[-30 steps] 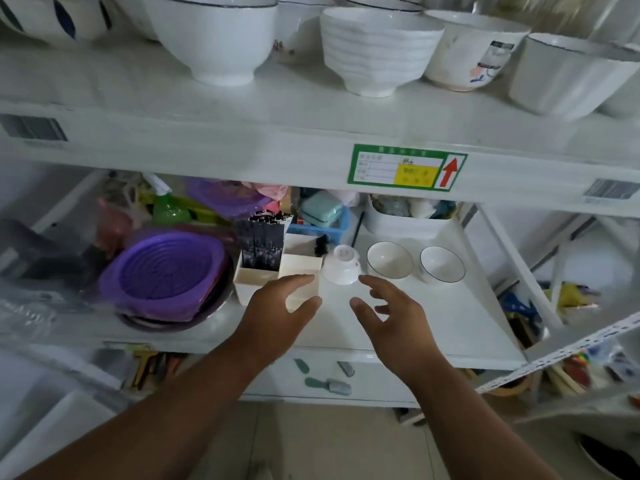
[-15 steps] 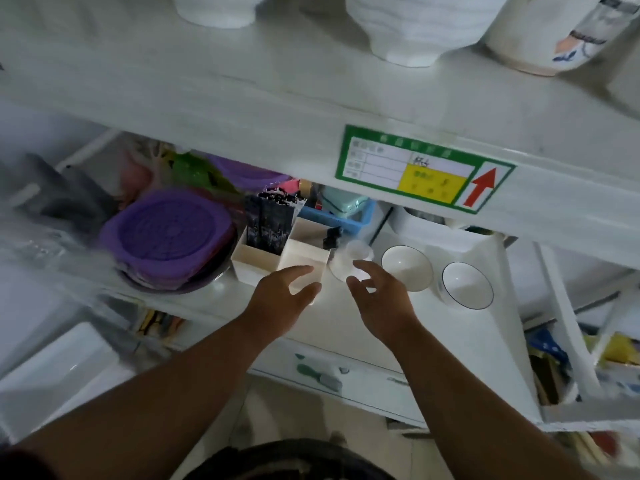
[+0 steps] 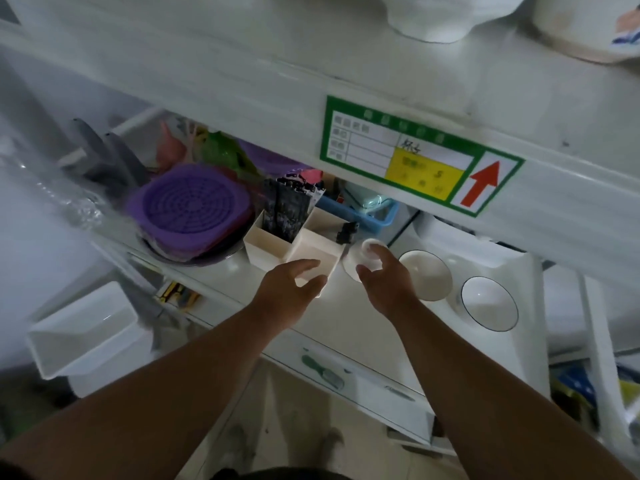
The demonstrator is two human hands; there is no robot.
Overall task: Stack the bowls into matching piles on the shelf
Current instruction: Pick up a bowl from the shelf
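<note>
Your left hand (image 3: 294,289): over the front part of the lower shelf (image 3: 346,327), fingers spread and loosely bent, holding nothing. Its fingertips lie over the near end of a cream divided organiser box (image 3: 304,247); contact with the box cannot be told.

Your right hand (image 3: 384,275): just right of the left hand, thumb and fingers curled round an overturned small white bowl (image 3: 356,261). The bowl's foot ring faces up and its rim points down toward the shelf. It lies just beside the right wall of the organiser box, partly covered by your fingers.

Upright white bowl (image 3: 427,275): on the lower shelf, just right of your right hand, mouth up.

White bowl with dark rim line (image 3: 490,303): further right, near the shelf's right edge, mouth up, apart from the first.

Organiser box, far compartment: black packets (image 3: 284,213) standing on end; their print is too blurred to read.

Purple perforated strainer (image 3: 192,206): left part of the lower shelf, resting in a dark basin.

Blue basket (image 3: 360,213): behind the organiser box, toward the back of the shelf.

Shelf label (image 3: 419,157): on the front edge of the upper shelf (image 3: 242,81). Green border, white grid with small printed characters that are illegible, a handwritten mark, a yellow field with what looks like "5", and a red arrow pointing up.

Large white bowls (image 3: 433,19): on the upper shelf, only their bases in view.
</note>
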